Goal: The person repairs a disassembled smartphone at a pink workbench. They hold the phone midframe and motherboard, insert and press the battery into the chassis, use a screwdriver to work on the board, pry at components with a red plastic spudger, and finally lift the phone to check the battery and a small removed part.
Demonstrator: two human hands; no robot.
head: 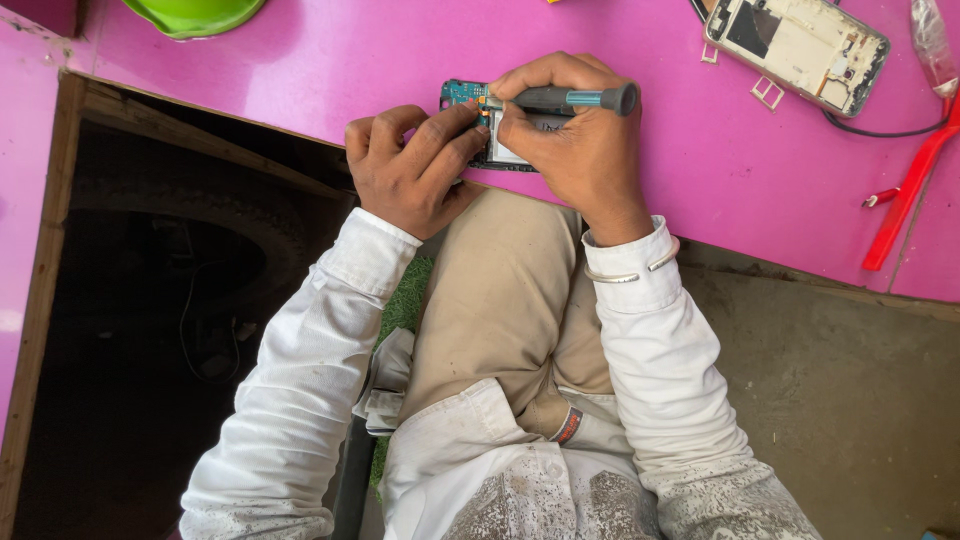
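Note:
An opened phone (466, 95) with a teal circuit board showing lies on the pink table (330, 70) near its front edge. My left hand (410, 165) presses on the phone's left side and holds it steady. My right hand (570, 140) grips a grey and teal screwdriver (575, 98), laid almost flat, its tip on the board at the phone's top. Both hands hide most of the phone.
A second opened phone frame (800, 45) lies at the back right with small metal parts (767, 92) beside it. A red tool (915, 185) and a black cable (880, 130) are on the right. A green dish (195, 14) sits at the back left. A dark opening (170, 300) lies below left.

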